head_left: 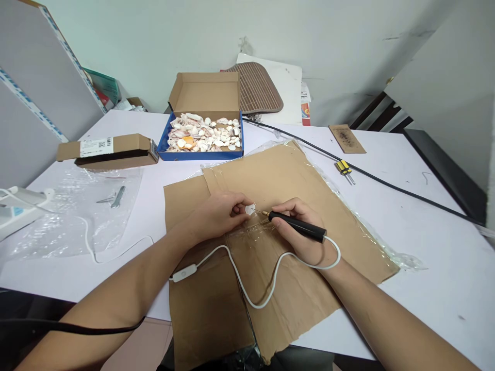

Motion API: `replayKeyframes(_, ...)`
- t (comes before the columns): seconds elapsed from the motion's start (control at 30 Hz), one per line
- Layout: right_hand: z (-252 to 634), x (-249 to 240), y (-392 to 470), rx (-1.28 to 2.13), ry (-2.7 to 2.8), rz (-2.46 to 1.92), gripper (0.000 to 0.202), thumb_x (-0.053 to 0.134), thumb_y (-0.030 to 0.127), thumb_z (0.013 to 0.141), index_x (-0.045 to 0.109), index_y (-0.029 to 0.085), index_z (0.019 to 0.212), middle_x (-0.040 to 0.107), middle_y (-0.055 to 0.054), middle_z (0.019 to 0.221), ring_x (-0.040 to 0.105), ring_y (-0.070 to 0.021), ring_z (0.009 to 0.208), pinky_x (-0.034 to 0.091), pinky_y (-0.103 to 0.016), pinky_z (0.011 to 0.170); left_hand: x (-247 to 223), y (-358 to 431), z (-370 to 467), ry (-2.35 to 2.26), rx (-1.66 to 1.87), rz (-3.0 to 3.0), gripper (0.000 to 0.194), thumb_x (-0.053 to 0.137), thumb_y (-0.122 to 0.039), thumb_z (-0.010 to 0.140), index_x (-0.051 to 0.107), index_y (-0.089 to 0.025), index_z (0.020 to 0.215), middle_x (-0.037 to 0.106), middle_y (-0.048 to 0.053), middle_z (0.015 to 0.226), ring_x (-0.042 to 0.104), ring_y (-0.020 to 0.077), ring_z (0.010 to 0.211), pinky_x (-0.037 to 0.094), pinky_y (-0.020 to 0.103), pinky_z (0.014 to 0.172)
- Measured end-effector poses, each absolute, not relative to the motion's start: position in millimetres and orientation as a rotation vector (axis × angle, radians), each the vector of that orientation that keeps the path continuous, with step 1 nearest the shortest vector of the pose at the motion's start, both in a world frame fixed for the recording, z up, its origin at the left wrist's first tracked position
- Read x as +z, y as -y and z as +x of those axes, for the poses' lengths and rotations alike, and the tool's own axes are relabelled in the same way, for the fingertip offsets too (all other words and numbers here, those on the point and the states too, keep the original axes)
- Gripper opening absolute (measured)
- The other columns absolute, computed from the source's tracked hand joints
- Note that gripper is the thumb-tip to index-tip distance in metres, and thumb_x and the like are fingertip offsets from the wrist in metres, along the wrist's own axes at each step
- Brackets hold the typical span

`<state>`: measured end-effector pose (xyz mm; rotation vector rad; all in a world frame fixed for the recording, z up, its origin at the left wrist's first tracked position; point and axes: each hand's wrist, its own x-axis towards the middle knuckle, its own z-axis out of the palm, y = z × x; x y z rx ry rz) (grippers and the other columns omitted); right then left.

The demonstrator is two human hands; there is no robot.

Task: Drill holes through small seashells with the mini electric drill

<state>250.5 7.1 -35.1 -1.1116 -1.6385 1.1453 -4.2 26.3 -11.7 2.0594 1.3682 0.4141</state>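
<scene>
Between the thumb and fingers of my left hand (pixel 222 215) a small white shell (pixel 250 209) is pinched, just above a sheet of cardboard (pixel 266 175). My right hand (pixel 297 229) grips a black pen-style electric drill (pixel 299 225) like a pencil. Its thin bit points left and meets or nearly meets the shell; contact is too fine to tell. From the drill's back end a white cord (pixel 276 273) loops over the cardboard to an inline switch (pixel 184 273) below my left forearm.
Behind the cardboard stands an open blue box (pixel 201 155) full of shells. A long narrow carton (pixel 116 161), plastic bag (pixel 73 226), wrench (pixel 118 197) and power strip (pixel 23 208) lie left. Rightward are a black rod (pixel 371 175), yellow-handled screwdrivers (pixel 344 167) and a brown board (pixel 347 138).
</scene>
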Motion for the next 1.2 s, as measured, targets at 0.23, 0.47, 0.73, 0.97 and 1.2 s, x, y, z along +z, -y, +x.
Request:
replayKeyframes(0.23, 250.4, -31.7, -7.7, 1.130, 1.672, -1.132, 0.016, 0.079, 0.038, 0.093, 0.073, 0.025, 0.100, 0.071, -0.001, 0.077, 0.060, -0.0175, 0.066, 0.048, -0.034, 0.063, -11.2, -26.4, -4.5, -1.359, 0.402, 2.065, 0.028, 0.070, -0.034, 0.097, 0.079, -0.025, 0.121, 0.080, 0.002, 0.093, 0.073, 0.0226, 0.084, 0.062, 0.039, 0.085)
replayKeyframes(0.47, 250.0, -32.9, -6.8, 1.161, 1.640, -1.116, 0.018, 0.080, 0.039, 0.094, 0.073, 0.025, 0.100, 0.071, -0.002, 0.078, 0.060, -0.0177, 0.066, 0.047, -0.032, 0.061, -12.0, -26.6, -4.4, -1.341, 0.425, 2.059, 0.028, 0.069, -0.033, 0.097, 0.079, -0.024, 0.121, 0.080, 0.002, 0.093, 0.072, 0.0218, 0.083, 0.063, 0.038, 0.083)
replayKeyframes(0.73, 250.3, -31.8, -7.6, 1.154, 1.642, -1.115, 0.016, 0.080, 0.039, 0.094, 0.073, 0.025, 0.100, 0.071, -0.001, 0.077, 0.060, -0.0169, 0.065, 0.045, -0.031, 0.061, -11.7, -26.2, -3.6, -1.345, 0.426, 2.055, 0.029, 0.070, -0.033, 0.097, 0.080, -0.022, 0.122, 0.079, 0.003, 0.092, 0.073, 0.0232, 0.084, 0.062, 0.039, 0.084)
replayKeyframes(0.97, 249.1, -33.2, -8.3, 1.167, 1.627, -1.060, 0.015, 0.080, 0.037, 0.094, 0.073, 0.024, 0.100, 0.073, -0.002, 0.079, 0.061, -0.0159, 0.065, 0.045, -0.030, 0.059, -13.3, -27.6, -4.0, -1.341, 0.436, 2.052, 0.028, 0.071, -0.033, 0.096, 0.081, -0.022, 0.120, 0.079, 0.002, 0.092, 0.072, 0.0222, 0.083, 0.062, 0.037, 0.083)
replayKeyframes(1.2, 249.6, -34.6, -8.5, 1.155, 1.634, -1.049, 0.014, 0.080, 0.035, 0.095, 0.074, 0.024, 0.099, 0.074, -0.002, 0.081, 0.062, -0.0159, 0.066, 0.047, -0.030, 0.060, -12.1, -27.2, -3.7, -1.331, 0.439, 2.062, 0.027, 0.072, -0.031, 0.097, 0.081, -0.022, 0.120, 0.079, 0.003, 0.092, 0.072, 0.0220, 0.083, 0.062, 0.037, 0.082)
